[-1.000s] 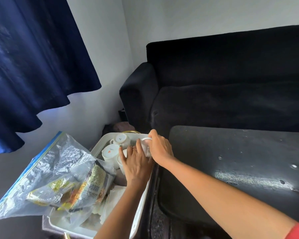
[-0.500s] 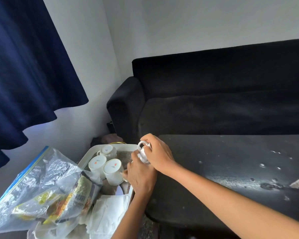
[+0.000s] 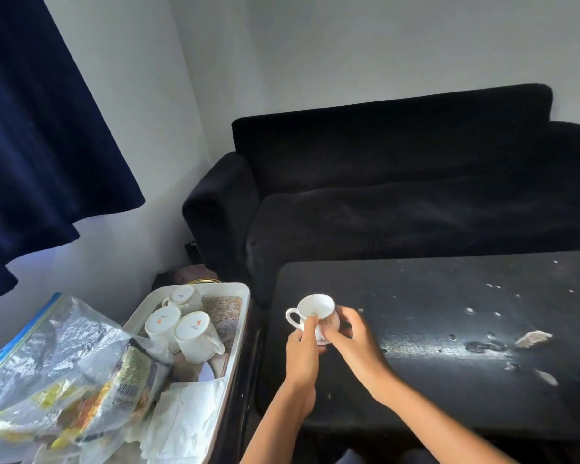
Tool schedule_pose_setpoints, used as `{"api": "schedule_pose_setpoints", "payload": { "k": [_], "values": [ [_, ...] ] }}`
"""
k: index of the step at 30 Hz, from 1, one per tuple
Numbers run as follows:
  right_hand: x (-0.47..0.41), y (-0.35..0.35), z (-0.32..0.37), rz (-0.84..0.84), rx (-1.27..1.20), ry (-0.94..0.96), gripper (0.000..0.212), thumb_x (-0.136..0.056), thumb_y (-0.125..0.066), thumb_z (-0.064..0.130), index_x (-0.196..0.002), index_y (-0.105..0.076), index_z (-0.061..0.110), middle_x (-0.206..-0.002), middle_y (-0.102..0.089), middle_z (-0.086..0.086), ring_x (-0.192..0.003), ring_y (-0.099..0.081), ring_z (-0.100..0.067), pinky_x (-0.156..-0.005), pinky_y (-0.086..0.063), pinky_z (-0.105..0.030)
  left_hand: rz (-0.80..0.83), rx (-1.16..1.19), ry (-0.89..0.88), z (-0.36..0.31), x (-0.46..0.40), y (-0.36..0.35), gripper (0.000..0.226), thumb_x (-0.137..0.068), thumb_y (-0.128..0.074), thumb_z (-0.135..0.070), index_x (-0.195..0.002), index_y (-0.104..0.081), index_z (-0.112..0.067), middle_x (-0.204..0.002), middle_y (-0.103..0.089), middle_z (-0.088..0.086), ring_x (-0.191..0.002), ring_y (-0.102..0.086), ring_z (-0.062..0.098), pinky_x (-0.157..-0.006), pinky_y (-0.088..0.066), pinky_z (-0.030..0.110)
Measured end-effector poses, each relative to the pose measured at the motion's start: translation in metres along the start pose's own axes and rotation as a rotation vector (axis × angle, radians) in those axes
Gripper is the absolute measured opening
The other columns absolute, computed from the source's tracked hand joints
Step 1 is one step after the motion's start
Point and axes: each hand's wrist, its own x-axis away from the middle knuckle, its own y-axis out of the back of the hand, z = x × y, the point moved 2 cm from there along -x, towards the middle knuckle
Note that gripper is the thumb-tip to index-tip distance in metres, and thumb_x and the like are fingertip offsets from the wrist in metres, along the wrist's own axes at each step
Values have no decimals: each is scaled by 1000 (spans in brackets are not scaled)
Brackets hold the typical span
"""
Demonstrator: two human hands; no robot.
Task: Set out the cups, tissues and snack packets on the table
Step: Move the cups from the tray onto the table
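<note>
My fingers [image 3: 310,324] of both hands hold the cup [image 3: 316,313] upright over the table [image 3: 449,373], right of the tray [image 3: 238,329]; I'd lower it level, then let go gently.

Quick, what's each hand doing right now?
Left hand: holding the white cup, fingers at its rim.
Right hand: gripping the same cup's side, over the table.

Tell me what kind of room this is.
Probably a home living room: a black sofa stands behind a low dark table, and a blue curtain hangs at left.
</note>
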Motion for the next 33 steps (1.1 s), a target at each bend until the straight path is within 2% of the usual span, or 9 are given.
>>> {"api": "schedule_pose_setpoints", "payload": {
  "k": [3,5,10,15,18,20,22,24,33],
  "values": [
    [9,7,-15,-23,4,-10,37,-82,-70,18,-111,-51,30,-110,-63,9,-97,-60,1,-70,-46,-7,99,-65,-9,11,1,-10,35,-97,-38,-28,-106,-70,-18,-98,-75,-3,-98,-67,10,-81,-50,24],
    [11,12,-24,-60,45,-16,42,-80,-70,10,-109,-50,32,-108,-62,8,-94,-59,1,-65,-45,-4,147,-82,-7,21,0,-16,35,-98,-37,-25,-110,-68,-15,-104,-73,0,-104,-65,13,-95,-49,30],
    [14,19,-49,-196,147,-60,45,-71,-78,11,-85,-45,39,-89,-60,11,-76,-58,-1,-56,-39,-6,208,-122,-25,46,-5,-32,26,-100,-36,-19,-114,-59,-15,-104,-70,-1,-94,-66,3,-75,-49,13],
    [11,26,-80,-271,134,-127,44,-69,-75,10,-91,-49,37,-89,-63,1,-82,-61,-20,-74,-51,-36,278,-134,12,70,-11,-47,26,-102,-37,-21,-125,-46,-15,-119,-64,2,-108,-61,8,-89,-47,17],
    [8,30,-94,-299,94,-154,41,-70,-74,11,-89,-51,40,-91,-65,5,-81,-61,-14,-68,-47,-28,280,-208,19,83,-15,-54,46,-98,-42,-34,-139,-35,-14,-135,-54,3,-129,-47,16,-111,-34,33],
    [2,31,-101,-301,74,-150,42,-72,-73,12,-90,-52,44,-93,-66,8,-82,-62,-10,-67,-44,-22,266,-322,26,89,-19,-57,70,-88,-43,-49,-147,-24,-18,-149,-40,5,-144,-22,22,-118,-18,41],
    [-5,31,-105,-313,35,-150,41,-77,-70,13,-91,-52,47,-95,-66,13,-88,-62,-7,-69,-43,-18,242,-475,26,95,-27,-59,73,-92,-40,-50,-152,-10,-21,-158,-21,5,-148,1,22,-120,-1,41],
    [-12,33,-108,-324,11,-162,42,-80,-69,12,-90,-52,48,-97,-65,16,-90,-61,-2,-69,-41,-12,252,-589,13,102,-35,-60,72,-97,-36,-49,-153,-1,-22,-161,-7,3,-147,12,18,-119,8,37],
    [-29,44,-115,-325,93,-88,47,-78,-74,14,-117,-52,27,-104,-62,13,-97,-59,-9,-78,-43,-19,259,-821,-168,117,-64,-60,78,-93,-32,-61,-151,6,-27,-161,0,-7,-146,12,7,-117,14,33]
  ]
}}
